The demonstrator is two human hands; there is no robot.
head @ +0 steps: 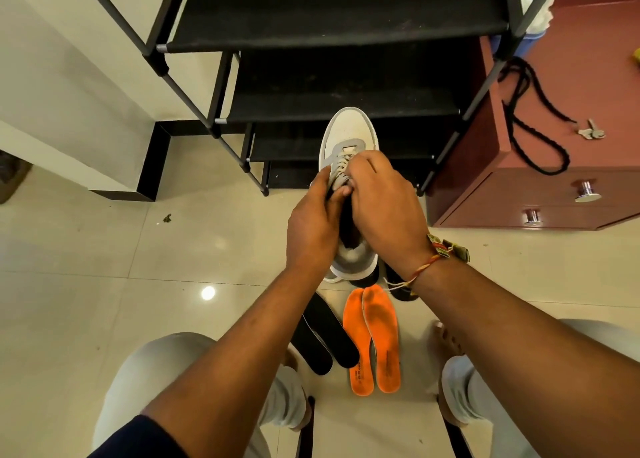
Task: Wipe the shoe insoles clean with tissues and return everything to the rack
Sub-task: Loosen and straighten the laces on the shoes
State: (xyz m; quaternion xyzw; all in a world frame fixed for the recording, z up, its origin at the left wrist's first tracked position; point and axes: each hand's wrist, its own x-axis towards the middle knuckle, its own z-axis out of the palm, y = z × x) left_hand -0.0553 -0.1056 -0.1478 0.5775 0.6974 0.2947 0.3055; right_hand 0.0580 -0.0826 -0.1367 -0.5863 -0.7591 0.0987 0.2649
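Note:
I hold a white and grey sneaker (pixel 349 131) in the air in front of the black shoe rack (pixel 332 86), toe pointing away. My left hand (pixel 313 225) grips its left side near the tongue. My right hand (pixel 381 197) is closed over the laces and tongue, and a dark insole (pixel 347 227) stands in the shoe's opening between both hands. On the floor below lie two orange insoles (pixel 375 339) side by side and two black insoles (pixel 325 336) to their left. No tissue is visible in either hand.
A maroon drawer cabinet (pixel 540 194) stands right of the rack, with a black cord and keys (pixel 590 132) on top. Dark shoes (pixel 398 281) sit on the tiles under my right wrist. My knees in light trousers and a bare foot (pixel 446 339) frame the insoles.

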